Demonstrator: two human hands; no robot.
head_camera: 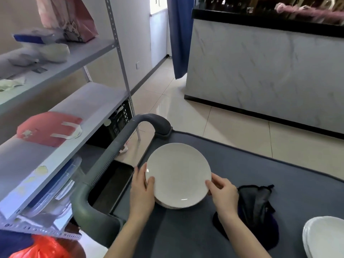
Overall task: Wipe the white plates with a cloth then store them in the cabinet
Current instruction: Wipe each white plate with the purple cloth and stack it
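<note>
The left hand point(142, 185) and the right hand point(224, 192) both hold a small pile of white plates point(178, 175). The left grip is closed on the left edge of the pile, with the thumb on top of the rim. The right grip is closed on the right edge, with the fingers curled over the rim. The pile is on the near left part of the grey cart point(260, 168). I cannot tell if it sits on the cart or is just off it.

The dark cloth point(256, 205) lies on the cart just beside the right hand, and no hand touches it. So I think the wiping of this pile is done and the step now is to carry it away to be stored. A second pile of white plates point(325, 237) sits at the near right corner of the cart. I think that pile may need wiping too.

The next move needs both hands to keep the pile flat, so the top plate does not slide off. The metal shelf rack point(89, 94) stands to the left, past the cart handle point(115, 146). I cannot see a cabinet for sure, so the person may have to turn to find it
</note>
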